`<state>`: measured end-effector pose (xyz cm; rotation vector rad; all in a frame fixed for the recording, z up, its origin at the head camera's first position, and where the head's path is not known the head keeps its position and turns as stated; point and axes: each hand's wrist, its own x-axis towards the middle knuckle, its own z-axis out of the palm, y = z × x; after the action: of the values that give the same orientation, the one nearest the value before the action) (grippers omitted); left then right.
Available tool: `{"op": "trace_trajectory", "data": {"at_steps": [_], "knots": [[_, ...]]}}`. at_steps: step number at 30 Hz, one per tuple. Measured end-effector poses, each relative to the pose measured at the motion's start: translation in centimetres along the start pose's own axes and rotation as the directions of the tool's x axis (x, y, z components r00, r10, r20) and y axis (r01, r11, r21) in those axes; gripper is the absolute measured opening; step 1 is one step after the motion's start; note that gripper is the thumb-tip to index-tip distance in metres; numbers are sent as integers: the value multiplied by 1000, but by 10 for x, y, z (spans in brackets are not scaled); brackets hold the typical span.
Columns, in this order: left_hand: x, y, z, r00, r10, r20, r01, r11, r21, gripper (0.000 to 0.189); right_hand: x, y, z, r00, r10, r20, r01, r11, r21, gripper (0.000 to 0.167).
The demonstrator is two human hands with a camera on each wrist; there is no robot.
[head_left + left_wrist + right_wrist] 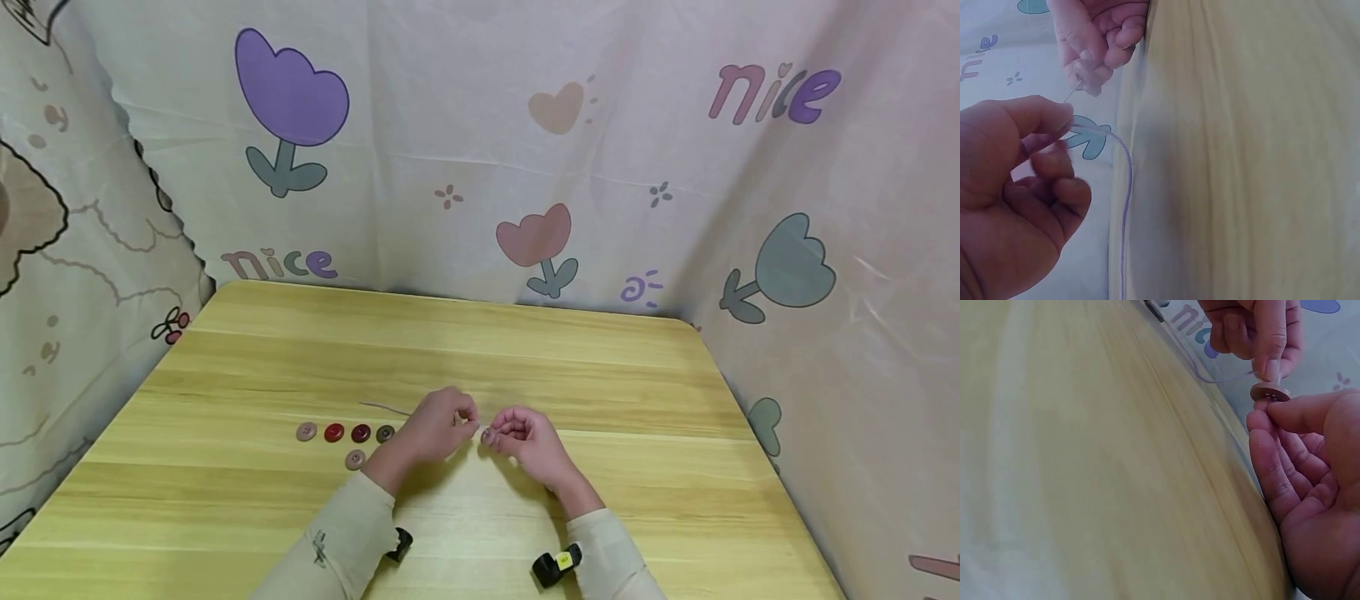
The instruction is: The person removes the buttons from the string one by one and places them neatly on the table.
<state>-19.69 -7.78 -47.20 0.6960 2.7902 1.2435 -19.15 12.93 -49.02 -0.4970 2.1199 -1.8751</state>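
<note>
My left hand (438,425) pinches a thin lavender cord (1127,187) between thumb and forefinger, and the cord's loose length trails down from the fingertips. Facing it, my right hand (528,442) holds a small brown button (1269,393) by its edge with thumb and fingertips. A pale, thin end of the cord spans from the left fingertips to the button in the left wrist view. Whether it passes through a hole cannot be made out. Both hands are just above the wooden table (637,483), fingertips close together.
Left of the hands lie a beige button (306,431), a red button (333,432), a dark red button (361,433) and a dark grey-green button (385,433) in a row. A pinkish button (355,459) sits nearer. A printed curtain (420,225) hangs behind the table.
</note>
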Motion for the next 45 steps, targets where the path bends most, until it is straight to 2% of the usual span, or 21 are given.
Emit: {"op": "trace_trajectory", "data": {"at_steps": [3, 8, 14, 18, 22, 27, 35, 45], "knots": [[-1, 0, 0, 1000, 8, 29, -7, 999, -47, 18, -2, -8, 2, 1000, 13, -27, -13, 1000, -5, 7], [-2, 1, 3, 996, -9, 91, 19, 993, -113, 17, -1, -10, 3, 998, 21, -60, -21, 1000, 5, 5], [-2, 1, 6, 995, -18, 103, 27, 995, -91, 9, 0, -7, 3, 997, 7, -72, -6, 1000, 8, 7], [-2, 0, 8, 992, -18, 126, 30, 995, -99, 23, 0, -6, 3, 997, 5, -75, -4, 1000, 9, 7], [-2, -1, 10, 995, 10, 100, -4, 998, -64, 30, -1, -7, 4, 998, -13, -57, 13, 1000, 1, 5], [-2, -2, 11, 996, 22, 84, -21, 1000, -18, 24, -1, -6, 4, 999, -31, -34, 31, 1000, 3, 5], [-4, 0, 9, 997, 17, 71, -16, 1000, -21, 20, -1, -4, 3, 997, -78, -5, 78, 997, -26, 7], [-4, 3, 6, 998, 50, 46, -49, 999, -14, 19, -1, -1, 1, 994, -105, 39, 108, 991, -76, 7]]}}
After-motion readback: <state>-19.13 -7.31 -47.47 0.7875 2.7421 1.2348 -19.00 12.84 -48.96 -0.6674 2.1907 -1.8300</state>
